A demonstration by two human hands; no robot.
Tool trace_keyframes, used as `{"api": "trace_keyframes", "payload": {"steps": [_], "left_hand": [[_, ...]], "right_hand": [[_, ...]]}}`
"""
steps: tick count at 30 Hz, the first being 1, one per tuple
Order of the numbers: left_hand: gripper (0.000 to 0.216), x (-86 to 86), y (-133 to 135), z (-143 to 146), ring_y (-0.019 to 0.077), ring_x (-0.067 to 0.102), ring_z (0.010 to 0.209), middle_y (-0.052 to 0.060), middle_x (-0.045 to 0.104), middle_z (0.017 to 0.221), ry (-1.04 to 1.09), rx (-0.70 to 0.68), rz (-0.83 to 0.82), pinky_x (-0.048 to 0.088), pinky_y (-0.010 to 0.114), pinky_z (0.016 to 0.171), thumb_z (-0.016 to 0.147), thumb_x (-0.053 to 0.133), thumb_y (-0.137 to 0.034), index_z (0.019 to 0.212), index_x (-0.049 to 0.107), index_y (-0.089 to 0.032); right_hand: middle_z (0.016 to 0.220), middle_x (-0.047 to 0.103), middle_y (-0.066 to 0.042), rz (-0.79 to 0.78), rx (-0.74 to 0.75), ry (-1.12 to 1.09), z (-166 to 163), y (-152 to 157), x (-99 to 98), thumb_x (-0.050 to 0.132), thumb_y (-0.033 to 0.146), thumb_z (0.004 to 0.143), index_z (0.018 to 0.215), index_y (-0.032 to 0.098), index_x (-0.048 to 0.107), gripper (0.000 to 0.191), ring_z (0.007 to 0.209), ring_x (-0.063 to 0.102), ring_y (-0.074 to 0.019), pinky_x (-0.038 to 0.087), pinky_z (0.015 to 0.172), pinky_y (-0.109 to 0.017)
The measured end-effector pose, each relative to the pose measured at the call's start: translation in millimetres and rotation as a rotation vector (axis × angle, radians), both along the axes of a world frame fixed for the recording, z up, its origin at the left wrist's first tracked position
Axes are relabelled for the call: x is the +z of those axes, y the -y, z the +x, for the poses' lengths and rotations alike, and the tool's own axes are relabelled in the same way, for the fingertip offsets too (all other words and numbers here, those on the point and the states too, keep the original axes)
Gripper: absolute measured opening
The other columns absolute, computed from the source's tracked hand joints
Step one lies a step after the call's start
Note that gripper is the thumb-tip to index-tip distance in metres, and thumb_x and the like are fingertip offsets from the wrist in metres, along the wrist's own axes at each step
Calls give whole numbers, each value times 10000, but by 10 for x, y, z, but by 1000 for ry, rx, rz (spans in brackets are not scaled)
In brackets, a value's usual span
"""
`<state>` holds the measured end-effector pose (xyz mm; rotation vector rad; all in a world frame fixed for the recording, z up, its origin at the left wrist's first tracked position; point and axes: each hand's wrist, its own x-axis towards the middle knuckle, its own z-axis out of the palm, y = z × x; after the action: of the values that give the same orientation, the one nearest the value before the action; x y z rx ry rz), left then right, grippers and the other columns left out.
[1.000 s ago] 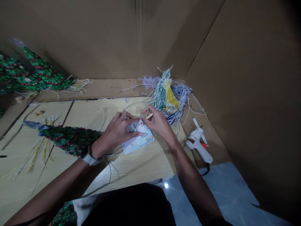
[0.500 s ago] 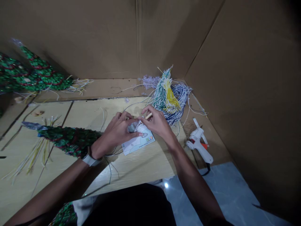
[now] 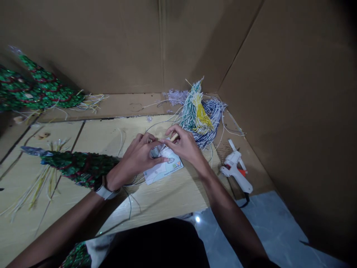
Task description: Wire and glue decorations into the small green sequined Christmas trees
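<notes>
The left hand [image 3: 136, 160] is curled over a printed card [image 3: 164, 168], its fingers [image 3: 163, 159] pressed closely on the card, which lies flat on the surface [image 3: 158, 204]. The right hand [image 3: 185, 147] is just beside it, its fingers [image 3: 174, 130] pinching a wooden dowel [image 3: 174, 137] above the card. A wire bundle [image 3: 202, 123] lies behind the right hand, a glue gun [image 3: 235, 171] to its right.
</notes>
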<state>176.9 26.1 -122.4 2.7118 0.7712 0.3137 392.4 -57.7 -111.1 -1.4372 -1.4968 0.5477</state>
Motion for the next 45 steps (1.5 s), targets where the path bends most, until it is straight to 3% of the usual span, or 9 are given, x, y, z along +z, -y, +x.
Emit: {"api": "trace_keyframes", "payload": {"steps": [8, 19, 24, 45], "left_hand": [[773, 46, 38, 10, 381, 539, 1218, 145, 616, 1364, 5, 9, -3, 481, 573, 1119, 889, 662, -885, 1359, 791, -285], [776, -30, 35, -31, 390, 549, 1264, 160, 620, 1399, 25, -21, 34, 485, 574, 1127, 907, 662, -865, 1350, 779, -239], [741, -48, 53, -50, 400, 535, 1293, 164, 614, 1439, 31, -31, 32, 486, 593, 1130, 950, 632, -836, 1380, 760, -245], [638, -57, 41, -47, 407, 515, 1302, 153, 606, 1426, 3, -21, 21, 474, 604, 1130, 950, 680, -784, 1323, 775, -275]], "right_hand": [[895, 702, 29, 9, 18, 5, -13, 1, 3, 798, 396, 974, 1044, 256, 668, 204, 722, 634, -147, 491, 691, -289], [922, 718, 33, 53, 29, -10, -64, 19, 31, 824, 426, 966, 1057, 258, 660, 252, 725, 650, -141, 481, 700, -281], [844, 726, 42, 36, 42, -27, -94, 28, 51, 849, 416, 951, 1047, 262, 664, 259, 727, 677, -154, 498, 715, -290], [926, 752, 26, 55, 42, -28, -183, 52, 105, 842, 424, 966, 1009, 262, 695, 222, 769, 658, -151, 520, 775, -295]]}}
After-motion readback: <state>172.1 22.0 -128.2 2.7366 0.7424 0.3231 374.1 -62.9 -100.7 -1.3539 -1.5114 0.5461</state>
